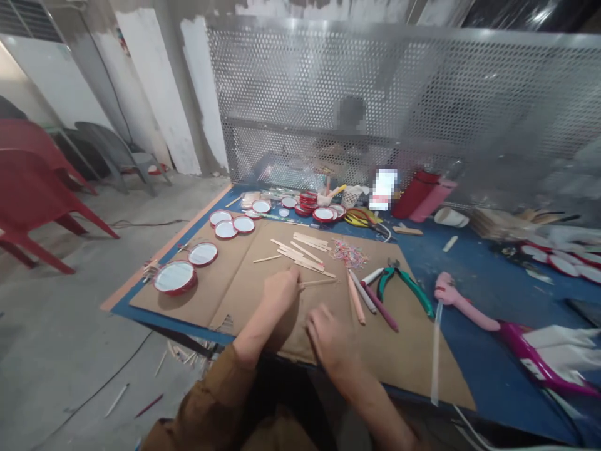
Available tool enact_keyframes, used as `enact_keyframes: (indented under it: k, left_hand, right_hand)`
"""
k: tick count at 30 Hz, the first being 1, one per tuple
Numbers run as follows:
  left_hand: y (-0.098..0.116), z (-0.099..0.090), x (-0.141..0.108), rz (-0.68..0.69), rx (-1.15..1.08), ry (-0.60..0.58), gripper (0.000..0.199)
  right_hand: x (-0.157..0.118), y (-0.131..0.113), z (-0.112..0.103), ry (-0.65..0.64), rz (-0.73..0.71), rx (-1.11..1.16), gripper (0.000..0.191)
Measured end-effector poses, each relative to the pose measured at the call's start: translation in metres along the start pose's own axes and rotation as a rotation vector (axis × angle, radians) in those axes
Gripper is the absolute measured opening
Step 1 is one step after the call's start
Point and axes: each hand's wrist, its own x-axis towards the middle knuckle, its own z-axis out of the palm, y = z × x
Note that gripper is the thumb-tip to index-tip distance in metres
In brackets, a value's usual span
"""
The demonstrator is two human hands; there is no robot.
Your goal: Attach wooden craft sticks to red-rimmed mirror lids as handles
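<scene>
My left hand (280, 293) is over the cardboard sheet (244, 269), its fingers closed on the near end of a thin wooden craft stick (320, 282). Close to my body, my right hand (328, 335) hovers at or just above the cardboard. It is smeared by motion, and I cannot make out anything in its fingers. Beyond my left hand lies a loose group of flat wooden sticks (300, 254). A small heap of coloured elastic bands (349, 253) is to their right. Several thick crayon-like sticks (357, 297) lie right of my hands.
Teal-handled pliers (408, 285) and a pink-and-purple hot glue gun (504, 332) lie to the right. Round red-rimmed discs (175, 276) stand on the left and along the back. A perforated metal panel (399, 94) closes off the table's far side.
</scene>
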Motion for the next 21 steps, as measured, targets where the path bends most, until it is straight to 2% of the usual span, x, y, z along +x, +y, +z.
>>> enact_keyframes:
  k: [4, 7, 9, 12, 14, 17, 21]
  left_hand:
    - [-0.016, 0.001, 0.0, 0.065, -0.246, -0.004, 0.004]
    - [-0.026, -0.001, -0.007, 0.101, -0.567, -0.098, 0.006]
    - [-0.031, -0.004, -0.013, 0.046, -0.764, -0.182, 0.006]
    - [-0.035, -0.007, -0.022, 0.004, -0.903, -0.22, 0.006]
    - [-0.036, -0.007, -0.025, -0.006, -0.94, -0.2, 0.009]
    - [-0.036, -0.003, -0.027, -0.025, -1.008, -0.166, 0.016]
    - [-0.033, 0.001, -0.029, -0.025, -0.958, -0.064, 0.023]
  right_hand:
    - [0.006, 0.06, -0.045, 0.171, 0.128, -0.025, 0.027]
    - [0.029, 0.1, -0.063, 0.277, 0.246, -0.117, 0.028]
    - [0.046, 0.121, -0.064, 0.234, 0.302, -0.165, 0.025]
    - [0.06, 0.148, -0.061, 0.044, 0.368, -0.194, 0.023]
    - [0.057, 0.162, -0.059, 0.028, 0.411, -0.207, 0.024]
    - [0.039, 0.175, -0.06, 0.152, 0.482, -0.229, 0.026]
    - [0.008, 0.176, -0.061, 0.185, 0.473, -0.218, 0.029]
